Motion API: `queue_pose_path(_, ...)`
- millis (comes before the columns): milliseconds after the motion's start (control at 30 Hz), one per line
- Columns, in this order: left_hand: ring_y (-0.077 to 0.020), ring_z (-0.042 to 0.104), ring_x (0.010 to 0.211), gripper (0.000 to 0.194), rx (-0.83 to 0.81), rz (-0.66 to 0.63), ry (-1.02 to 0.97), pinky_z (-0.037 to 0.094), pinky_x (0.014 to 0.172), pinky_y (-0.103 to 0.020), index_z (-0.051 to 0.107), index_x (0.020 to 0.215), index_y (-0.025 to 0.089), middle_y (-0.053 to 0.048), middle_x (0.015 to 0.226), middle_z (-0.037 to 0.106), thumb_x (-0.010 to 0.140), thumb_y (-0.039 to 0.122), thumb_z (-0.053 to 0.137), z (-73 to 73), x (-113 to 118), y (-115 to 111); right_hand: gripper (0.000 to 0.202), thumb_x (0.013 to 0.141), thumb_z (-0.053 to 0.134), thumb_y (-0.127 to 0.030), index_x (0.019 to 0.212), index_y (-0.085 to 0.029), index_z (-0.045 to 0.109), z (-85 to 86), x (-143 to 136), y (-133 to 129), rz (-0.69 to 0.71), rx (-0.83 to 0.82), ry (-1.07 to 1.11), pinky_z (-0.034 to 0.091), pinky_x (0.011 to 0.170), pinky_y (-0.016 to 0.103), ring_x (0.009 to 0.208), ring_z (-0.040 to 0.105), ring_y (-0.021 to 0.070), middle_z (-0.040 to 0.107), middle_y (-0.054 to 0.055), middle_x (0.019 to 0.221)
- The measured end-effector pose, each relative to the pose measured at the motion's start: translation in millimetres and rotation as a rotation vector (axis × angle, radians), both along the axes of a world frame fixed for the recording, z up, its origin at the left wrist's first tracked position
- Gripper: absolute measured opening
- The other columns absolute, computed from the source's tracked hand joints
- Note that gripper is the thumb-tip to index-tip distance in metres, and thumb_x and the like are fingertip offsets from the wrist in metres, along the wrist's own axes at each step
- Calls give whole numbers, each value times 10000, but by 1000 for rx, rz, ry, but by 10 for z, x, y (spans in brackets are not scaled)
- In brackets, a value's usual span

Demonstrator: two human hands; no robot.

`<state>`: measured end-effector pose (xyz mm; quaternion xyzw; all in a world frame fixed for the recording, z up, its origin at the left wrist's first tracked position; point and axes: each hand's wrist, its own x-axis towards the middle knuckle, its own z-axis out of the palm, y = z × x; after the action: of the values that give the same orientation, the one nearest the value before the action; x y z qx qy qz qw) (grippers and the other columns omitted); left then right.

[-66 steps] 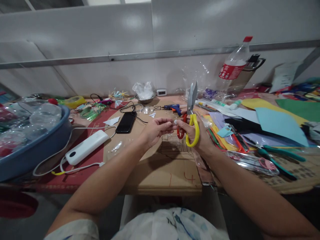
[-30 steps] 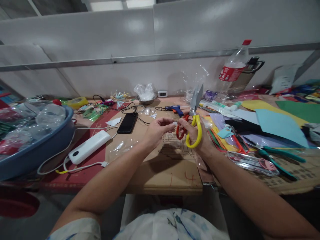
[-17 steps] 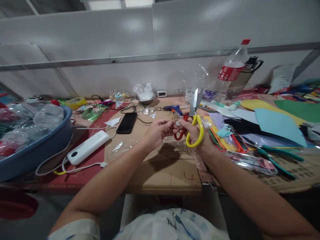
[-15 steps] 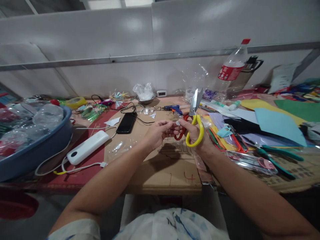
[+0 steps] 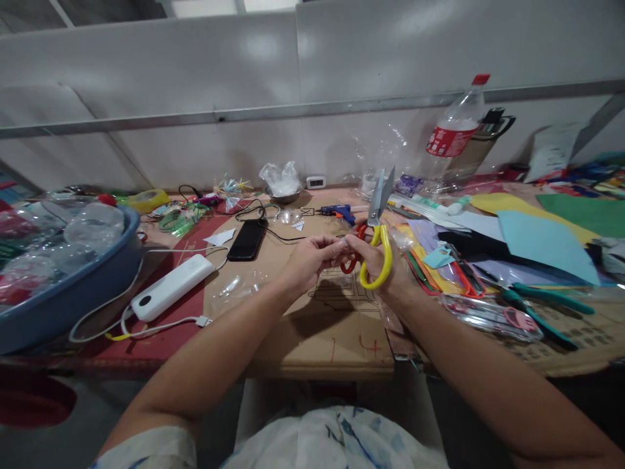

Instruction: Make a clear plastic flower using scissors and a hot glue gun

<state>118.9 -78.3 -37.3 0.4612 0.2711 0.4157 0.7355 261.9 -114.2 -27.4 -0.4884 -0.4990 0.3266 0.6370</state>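
Both grips are closed: your right hand (image 5: 378, 264) carries the scissors (image 5: 375, 234) by the yellow and red loops, blades together and pointing up, while its fingertips join your left hand (image 5: 308, 258) in pinching a small pale piece (image 5: 344, 242), too small to identify. That piece sits between the two hands, above the cardboard sheet (image 5: 312, 326) on the desk (image 5: 161, 339). A phone (image 5: 247, 239) and a white power bank (image 5: 168, 287) lie left, coloured paper (image 5: 541, 241) and green pliers (image 5: 547, 303) right. Judged step: positioning the piece by hand. Any cut next would require freeing your right fingertips and opening the blades first.
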Motion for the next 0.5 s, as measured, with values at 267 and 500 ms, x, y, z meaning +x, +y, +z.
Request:
queue_pose_path(267,-91,612,595,415,-9,19,-32,501,651,-243,697,712,99,-24,661,684,530,369,956,27,10,-3,394,705,786,-359,1008,-228,571,-20,-15,17,54,-2,95,514,525,287,577,579,139,610,-36,724)
queue_pose_path(500,-80,607,605,361,6,47,-64,498,673,-250,684,746,100,-29,721,700,594,317,928,33,-32,45,389,751,780,-511,896,-218,570,-70,-2,74,149,44,316,517,561,265,594,581,114,651,-10,773)
